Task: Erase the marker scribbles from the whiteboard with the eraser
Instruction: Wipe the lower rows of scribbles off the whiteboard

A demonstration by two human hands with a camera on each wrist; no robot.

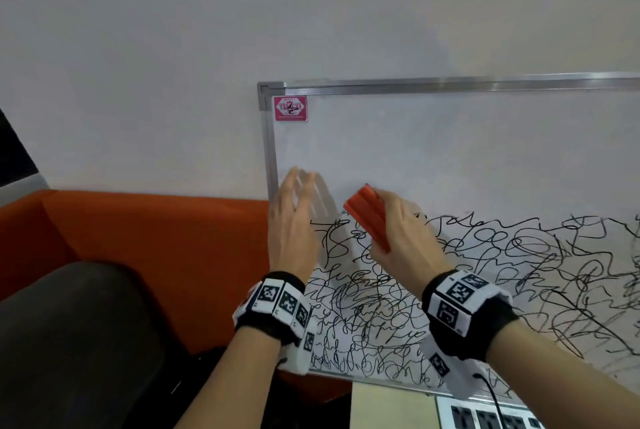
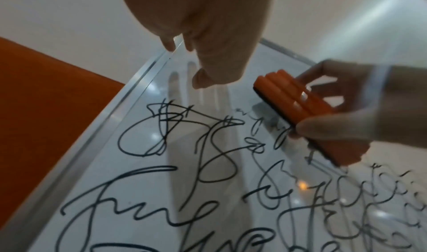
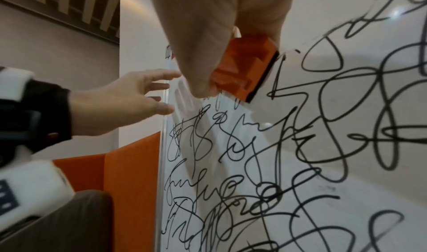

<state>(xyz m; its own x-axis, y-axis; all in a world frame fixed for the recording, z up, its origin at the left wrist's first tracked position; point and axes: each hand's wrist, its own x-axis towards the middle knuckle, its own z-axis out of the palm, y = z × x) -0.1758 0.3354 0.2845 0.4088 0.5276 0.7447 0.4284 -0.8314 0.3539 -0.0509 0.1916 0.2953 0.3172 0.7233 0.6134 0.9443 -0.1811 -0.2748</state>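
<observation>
A metal-framed whiteboard (image 1: 450, 151) leans against the wall. Its upper half is blank white and its lower half carries dense black marker scribbles (image 1: 398, 307). My right hand (image 1: 401, 231) grips an orange eraser (image 1: 369, 217) with a black felt face, held slanted against the board at the top left edge of the scribbles. The eraser (image 2: 298, 108) shows in the left wrist view and the eraser (image 3: 245, 67) in the right wrist view. My left hand (image 1: 294, 214), fingers straight, lies at the board's left frame (image 1: 272, 158); whether it touches is unclear.
An orange sofa back (image 1: 156, 231) stands left of the board, with a dark cushion (image 1: 79, 342) in front. A red label (image 1: 290, 108) sits in the board's top left corner. A white power strip (image 1: 485, 416) lies below the board.
</observation>
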